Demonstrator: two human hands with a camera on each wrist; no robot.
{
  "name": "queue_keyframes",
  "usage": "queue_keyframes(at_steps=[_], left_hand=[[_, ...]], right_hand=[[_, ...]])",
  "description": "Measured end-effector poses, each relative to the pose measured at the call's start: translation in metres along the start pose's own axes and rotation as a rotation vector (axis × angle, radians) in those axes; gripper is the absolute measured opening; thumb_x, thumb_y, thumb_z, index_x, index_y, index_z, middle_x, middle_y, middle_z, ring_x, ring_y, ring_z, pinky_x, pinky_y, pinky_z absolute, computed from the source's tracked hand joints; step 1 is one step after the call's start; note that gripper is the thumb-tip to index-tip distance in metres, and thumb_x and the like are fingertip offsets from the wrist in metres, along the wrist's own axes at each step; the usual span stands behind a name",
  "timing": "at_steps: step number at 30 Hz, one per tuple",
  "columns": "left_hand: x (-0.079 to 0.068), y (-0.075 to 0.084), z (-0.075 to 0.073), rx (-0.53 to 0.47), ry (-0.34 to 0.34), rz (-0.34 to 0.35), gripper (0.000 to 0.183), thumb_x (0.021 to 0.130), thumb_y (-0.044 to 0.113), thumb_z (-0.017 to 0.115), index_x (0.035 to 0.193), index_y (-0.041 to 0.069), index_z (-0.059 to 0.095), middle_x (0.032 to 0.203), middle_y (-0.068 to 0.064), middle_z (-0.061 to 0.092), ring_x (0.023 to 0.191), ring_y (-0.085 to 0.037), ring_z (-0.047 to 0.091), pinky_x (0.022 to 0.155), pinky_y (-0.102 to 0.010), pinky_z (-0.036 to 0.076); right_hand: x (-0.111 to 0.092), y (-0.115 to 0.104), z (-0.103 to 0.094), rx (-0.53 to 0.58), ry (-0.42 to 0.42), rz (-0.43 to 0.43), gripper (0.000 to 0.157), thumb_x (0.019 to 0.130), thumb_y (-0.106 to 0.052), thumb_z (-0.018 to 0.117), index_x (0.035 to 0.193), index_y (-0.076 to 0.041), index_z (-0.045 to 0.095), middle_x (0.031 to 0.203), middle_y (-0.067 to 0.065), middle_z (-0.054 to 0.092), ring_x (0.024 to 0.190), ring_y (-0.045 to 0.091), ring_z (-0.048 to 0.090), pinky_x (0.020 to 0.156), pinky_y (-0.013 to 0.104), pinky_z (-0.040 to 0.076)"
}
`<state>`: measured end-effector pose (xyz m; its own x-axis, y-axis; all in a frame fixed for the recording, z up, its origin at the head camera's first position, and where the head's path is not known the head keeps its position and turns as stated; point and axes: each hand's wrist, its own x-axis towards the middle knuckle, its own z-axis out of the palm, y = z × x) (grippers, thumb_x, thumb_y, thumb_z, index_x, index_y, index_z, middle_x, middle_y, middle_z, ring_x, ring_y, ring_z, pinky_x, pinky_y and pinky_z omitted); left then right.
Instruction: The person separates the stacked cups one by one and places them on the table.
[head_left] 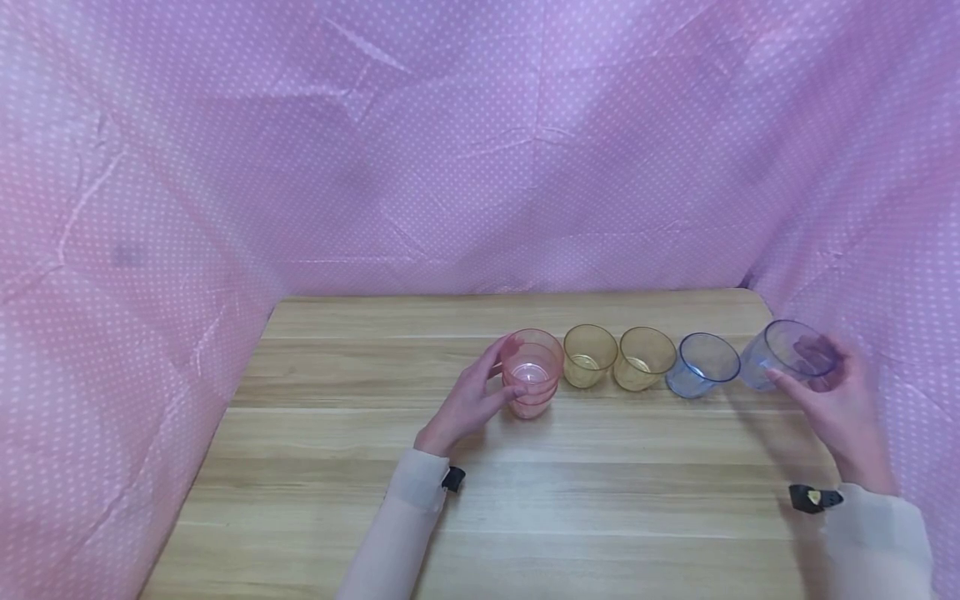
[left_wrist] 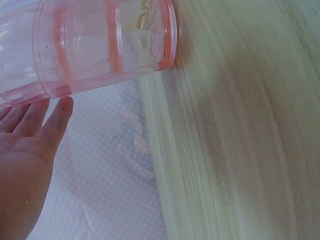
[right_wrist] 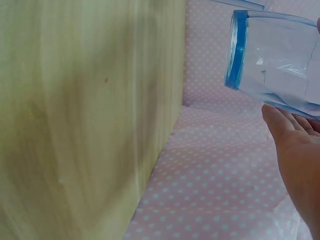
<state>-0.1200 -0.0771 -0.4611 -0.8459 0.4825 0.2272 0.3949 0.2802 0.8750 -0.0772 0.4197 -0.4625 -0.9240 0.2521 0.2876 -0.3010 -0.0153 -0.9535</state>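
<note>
My left hand (head_left: 471,397) grips two nested clear pink cups (head_left: 531,400), thumb on the near side and fingers behind. In the left wrist view the pink stack (left_wrist: 87,47) stands on the wood, with fingertips touching its side. At the right, my right hand (head_left: 843,408) holds a clear blue cup (head_left: 761,354) by its side. The right wrist view shows this blue cup (right_wrist: 280,57) lifted, its thick base apart from the table. Left of it a second blue cup (head_left: 701,367) stands upright on the table. Two yellow cups (head_left: 588,354) stand between the blue and pink ones.
The cups form a row across the back right of the wooden table (head_left: 337,483). Pink dotted cloth (head_left: 480,167) hangs behind the table and along both sides. The lifted cup is near the table's right edge.
</note>
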Motion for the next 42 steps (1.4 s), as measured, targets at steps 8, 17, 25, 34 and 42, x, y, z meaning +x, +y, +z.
queue_keyframes(at_steps=[8, 17, 25, 34, 42], left_hand=[[-0.001, 0.0, 0.0, -0.002, 0.003, 0.001, 0.077, 0.098, 0.016, 0.073, 0.162, 0.01, 0.03, 0.161, -0.011, 0.044, 0.144, -0.028, 0.047, 0.118, -0.038, 0.042], [-0.001, 0.001, 0.001, -0.018, 0.007, -0.006, 0.077, 0.098, 0.015, 0.073, 0.162, 0.012, 0.031, 0.16, -0.01, 0.045, 0.144, -0.027, 0.047, 0.118, -0.039, 0.042], [-0.001, -0.001, 0.002, -0.032, 0.014, -0.002, 0.077, 0.097, 0.015, 0.074, 0.162, 0.013, 0.031, 0.159, -0.01, 0.045, 0.143, -0.029, 0.047, 0.118, -0.041, 0.042], [-0.001, -0.001, 0.001, -0.033, 0.01, -0.003, 0.077, 0.098, 0.017, 0.074, 0.162, 0.015, 0.032, 0.16, -0.008, 0.045, 0.144, -0.027, 0.047, 0.118, -0.04, 0.042], [-0.001, -0.001, 0.001, -0.011, 0.006, -0.01, 0.077, 0.098, 0.019, 0.073, 0.163, 0.014, 0.031, 0.161, -0.007, 0.044, 0.144, -0.026, 0.046, 0.118, -0.039, 0.042]], right_hand=[[-0.005, 0.01, -0.003, -0.113, -0.009, 0.076, 0.068, 0.082, 0.024, 0.07, 0.137, -0.011, 0.049, 0.119, -0.003, 0.062, 0.104, 0.003, 0.061, 0.086, 0.004, 0.049], [-0.007, 0.017, -0.005, -0.115, -0.036, 0.108, 0.07, 0.084, 0.023, 0.07, 0.138, -0.014, 0.045, 0.119, -0.003, 0.06, 0.1, 0.001, 0.063, 0.083, 0.004, 0.052], [-0.006, 0.022, -0.009, -0.143, -0.058, 0.163, 0.073, 0.087, 0.019, 0.069, 0.139, -0.021, 0.037, 0.122, -0.007, 0.055, 0.1, -0.003, 0.061, 0.083, 0.003, 0.05], [-0.001, 0.024, -0.014, -0.406, -0.123, 0.195, 0.049, 0.09, 0.008, 0.074, 0.124, -0.017, 0.05, 0.114, -0.012, 0.058, 0.091, -0.005, 0.062, 0.076, 0.005, 0.052], [-0.001, 0.026, -0.017, -0.499, -0.139, 0.197, 0.049, 0.091, 0.004, 0.076, 0.125, -0.02, 0.049, 0.114, -0.017, 0.058, 0.095, -0.009, 0.059, 0.079, 0.003, 0.05]])
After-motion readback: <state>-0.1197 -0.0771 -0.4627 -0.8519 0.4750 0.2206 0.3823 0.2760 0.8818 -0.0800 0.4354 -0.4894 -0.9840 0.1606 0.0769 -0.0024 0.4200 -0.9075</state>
